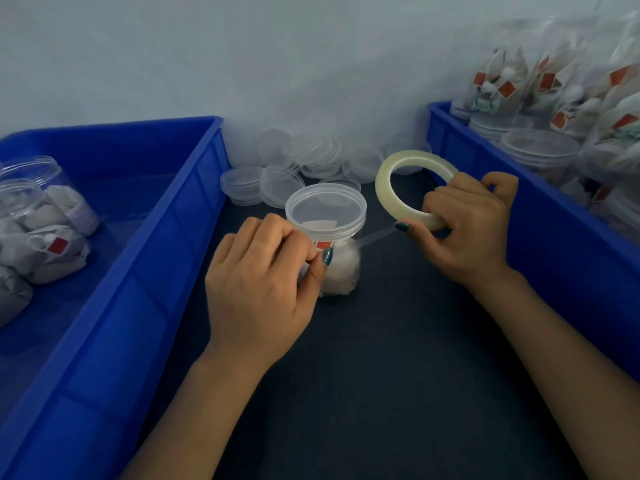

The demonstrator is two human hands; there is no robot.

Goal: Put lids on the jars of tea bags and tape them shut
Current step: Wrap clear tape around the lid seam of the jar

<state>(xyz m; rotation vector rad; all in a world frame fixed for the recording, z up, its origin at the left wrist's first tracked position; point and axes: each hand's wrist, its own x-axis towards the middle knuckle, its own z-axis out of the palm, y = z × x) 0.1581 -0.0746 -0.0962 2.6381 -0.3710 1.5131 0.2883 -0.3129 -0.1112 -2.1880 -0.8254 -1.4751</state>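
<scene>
Head view: lid [325, 211] on the jar [341, 271], mid-table [381, 358]; left hand [263, 282] pinches the strip [377, 234] against it, right hand [464, 230] grips the tape [383, 192] (taping barely begun).

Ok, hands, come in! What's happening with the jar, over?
Left hand grips the jar, lid on. Right hand holds the tape roll, strip stretched across to the jar. Spare lids piled behind, not in the way.

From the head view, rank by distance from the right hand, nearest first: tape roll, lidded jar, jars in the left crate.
1. Tape roll: held in the right hand.
2. Lidded jar: centre, left of that hand.
3. Jars in the left crate: far left.
</scene>
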